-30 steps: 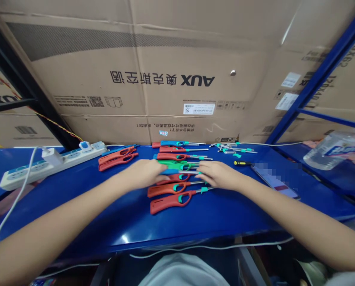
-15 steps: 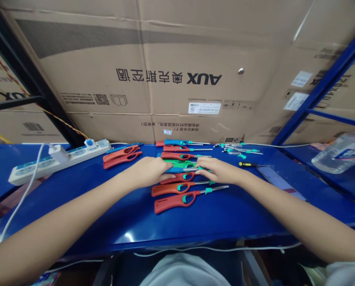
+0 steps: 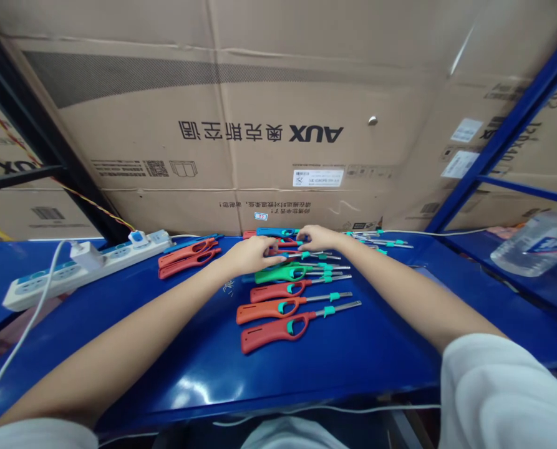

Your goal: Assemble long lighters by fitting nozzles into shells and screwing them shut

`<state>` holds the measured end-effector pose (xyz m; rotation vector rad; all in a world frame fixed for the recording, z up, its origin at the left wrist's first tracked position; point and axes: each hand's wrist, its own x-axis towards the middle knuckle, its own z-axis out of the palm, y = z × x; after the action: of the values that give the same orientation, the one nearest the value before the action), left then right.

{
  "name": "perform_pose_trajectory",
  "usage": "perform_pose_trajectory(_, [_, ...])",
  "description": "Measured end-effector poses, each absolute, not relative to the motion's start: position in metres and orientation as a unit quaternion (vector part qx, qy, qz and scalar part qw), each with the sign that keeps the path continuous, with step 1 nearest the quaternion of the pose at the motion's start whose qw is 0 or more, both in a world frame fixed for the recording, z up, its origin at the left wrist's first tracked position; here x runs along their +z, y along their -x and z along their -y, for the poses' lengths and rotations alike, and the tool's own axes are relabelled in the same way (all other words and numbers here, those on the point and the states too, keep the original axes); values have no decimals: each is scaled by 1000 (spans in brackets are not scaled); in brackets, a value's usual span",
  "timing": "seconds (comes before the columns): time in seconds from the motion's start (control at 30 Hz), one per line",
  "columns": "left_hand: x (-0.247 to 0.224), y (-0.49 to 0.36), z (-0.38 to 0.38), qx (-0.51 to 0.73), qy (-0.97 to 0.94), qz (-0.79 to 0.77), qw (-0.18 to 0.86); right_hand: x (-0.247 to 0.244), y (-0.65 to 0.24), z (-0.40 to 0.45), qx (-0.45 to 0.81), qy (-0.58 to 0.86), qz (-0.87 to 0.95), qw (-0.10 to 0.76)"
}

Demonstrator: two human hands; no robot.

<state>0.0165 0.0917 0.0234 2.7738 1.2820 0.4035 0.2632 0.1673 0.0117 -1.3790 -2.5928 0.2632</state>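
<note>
My left hand (image 3: pixel 252 254) is closed round the handle end of a red gas lighter (image 3: pixel 285 242), which its fingers mostly cover. At that lighter's front end, my right hand (image 3: pixel 320 237) pinches with thumb and fingers; the exact contact is partly hidden. A green lighter (image 3: pixel 278 273) lies just below my left hand, with a blue handle (image 3: pixel 248 278) showing beside it. Nearer me rest a red lighter (image 3: pixel 276 290), an orange lighter (image 3: pixel 269 310) and another red lighter (image 3: pixel 271 335), metal rods pointing right. Behind the hands is a blue-topped lighter (image 3: pixel 271 232).
Two red handles (image 3: pixel 189 255) lie at left, beside a white power strip (image 3: pixel 114 255). Loose metal rods with green pieces (image 3: pixel 390 242) are at back right. A big cardboard box (image 3: pixel 166 81) backs the blue table (image 3: pixel 203 368). A clear plastic bottle (image 3: pixel 531 246) is at right.
Both hands have moved away from me, toward the back of the row. The blue lighter is out of my left hand, and the green lighter is now uncovered. The view has shifted slightly.
</note>
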Motion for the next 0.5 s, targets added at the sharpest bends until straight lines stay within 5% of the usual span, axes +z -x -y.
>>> perform_pose_trajectory(0.33, [16,-11,-110,207,-866,-453,-56,24,-263,-147,44,427,893,136])
perform_pose_trajectory(0.5, [44,-33,-78,116,-876,-442,-153,48,-250,-92,-58,353,922,145])
